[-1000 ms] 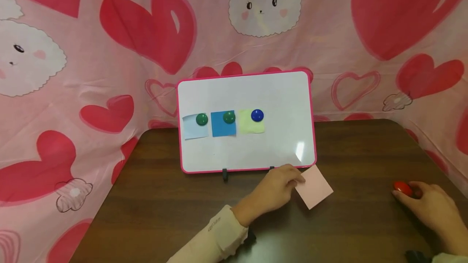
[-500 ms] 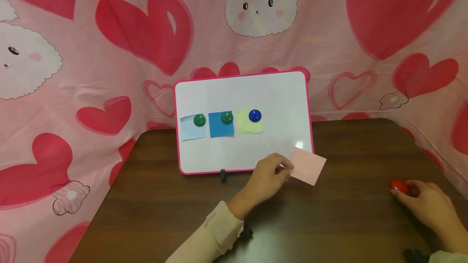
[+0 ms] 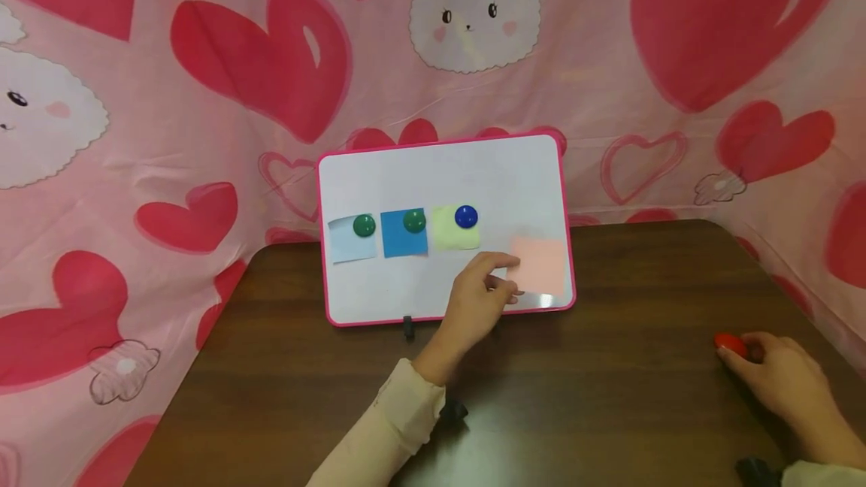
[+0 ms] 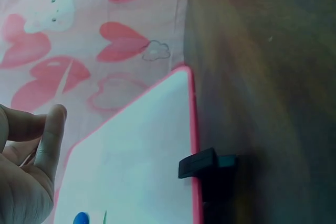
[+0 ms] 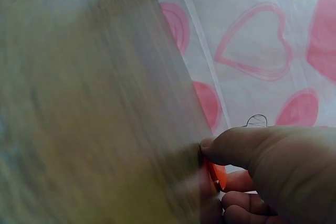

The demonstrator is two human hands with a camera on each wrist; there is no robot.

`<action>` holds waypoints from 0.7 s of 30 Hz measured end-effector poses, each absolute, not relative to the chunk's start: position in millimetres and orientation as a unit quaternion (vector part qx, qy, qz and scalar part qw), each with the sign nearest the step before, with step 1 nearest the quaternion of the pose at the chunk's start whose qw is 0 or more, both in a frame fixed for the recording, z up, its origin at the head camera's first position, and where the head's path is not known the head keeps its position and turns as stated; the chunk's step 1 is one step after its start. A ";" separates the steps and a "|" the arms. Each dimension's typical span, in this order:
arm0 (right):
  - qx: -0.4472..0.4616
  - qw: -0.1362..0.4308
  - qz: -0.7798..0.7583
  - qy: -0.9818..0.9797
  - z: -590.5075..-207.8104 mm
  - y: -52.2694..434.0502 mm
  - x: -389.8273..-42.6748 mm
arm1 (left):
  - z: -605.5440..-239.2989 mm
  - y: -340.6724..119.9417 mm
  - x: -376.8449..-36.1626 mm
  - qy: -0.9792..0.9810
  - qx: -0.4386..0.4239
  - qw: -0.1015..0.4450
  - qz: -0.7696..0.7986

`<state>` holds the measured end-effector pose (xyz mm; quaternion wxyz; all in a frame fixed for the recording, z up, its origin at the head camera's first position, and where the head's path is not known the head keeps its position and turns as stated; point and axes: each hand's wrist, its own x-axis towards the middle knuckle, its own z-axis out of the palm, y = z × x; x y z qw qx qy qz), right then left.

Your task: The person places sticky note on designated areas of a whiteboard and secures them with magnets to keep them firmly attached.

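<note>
My left hand (image 3: 476, 293) pinches the left edge of a square pink paper note (image 3: 541, 265) between thumb and fingers. The note overlaps the lower right of the pink-framed whiteboard (image 3: 521, 179) in the head view, and the left wrist view shows it as a thin strip, nearly edge-on. At the right of the table, my right hand (image 3: 788, 378) grips a round red magnet (image 3: 731, 345) by its edges. On the board are a light blue note (image 3: 352, 248), a blue note (image 3: 404, 243) and a yellow-green note (image 3: 455, 239), held by two green magnets (image 3: 364, 225) and a dark blue magnet (image 3: 466, 216).
The whiteboard stands on the dark wooden table (image 3: 609, 382), with a black clip foot (image 3: 408, 327) at its lower edge. A pink cloth (image 3: 582, 81) printed with hearts and rabbits hangs behind and along the sides.
My left hand has risen and moved slightly left, bringing the pink note from beside the board's lower right corner up over its face and turning it level. The right hand still holds the red magnet.
</note>
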<state>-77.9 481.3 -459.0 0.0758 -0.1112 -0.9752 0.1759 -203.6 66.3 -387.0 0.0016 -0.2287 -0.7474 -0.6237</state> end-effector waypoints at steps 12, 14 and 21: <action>-0.126 0.064 0.182 -0.973 -457.5 479.3 -77.8 | -383.1 73.2 -226.9 -0.708 -0.232 0.029 -0.667; -0.126 0.064 0.182 -0.973 -456.5 478.0 -77.4 | -384.4 75.8 -231.5 -0.711 -0.222 0.037 -0.666; -0.134 0.063 0.185 -0.972 -451.5 472.9 -76.6 | -386.9 83.4 -248.5 -0.724 -0.157 0.070 -0.668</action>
